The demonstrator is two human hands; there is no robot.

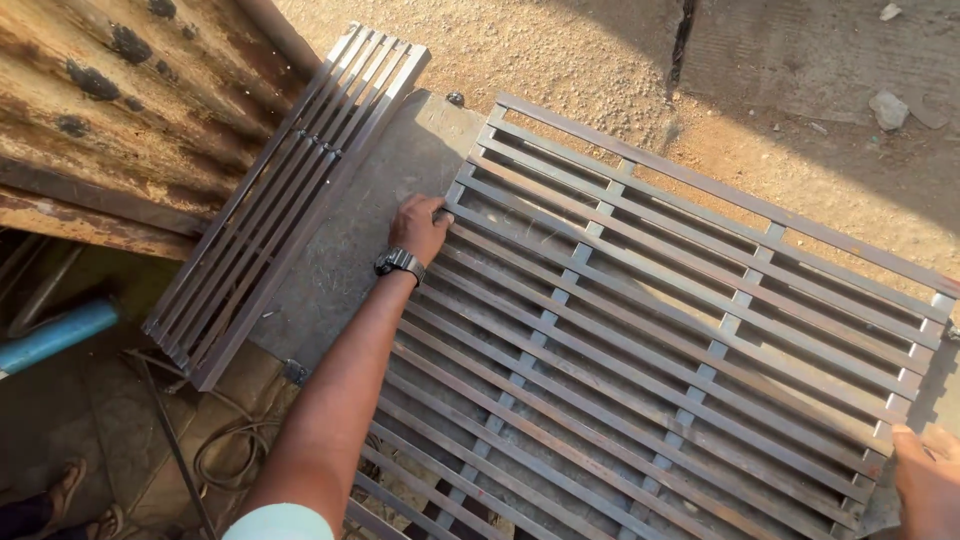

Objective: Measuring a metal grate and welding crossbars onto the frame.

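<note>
A large metal grille (640, 330) of long flat bars and cross pieces lies flat on a grey slab (400, 170). My left hand (418, 226), with a dark wristwatch (399, 263) on the wrist, grips the grille's left edge bar. My right hand (925, 480) shows only partly at the frame's lower right corner and rests at the grille's right end; its grip is cut off by the frame edge.
A narrower metal grille (290, 190) leans beside a rusty sheet (120, 100) at the left. A blue pipe (55, 337) and a coiled cable (225, 455) lie on the floor below. Another person's sandalled foot (65, 495) is at the bottom left. Sandy ground with stones (888, 108) lies beyond.
</note>
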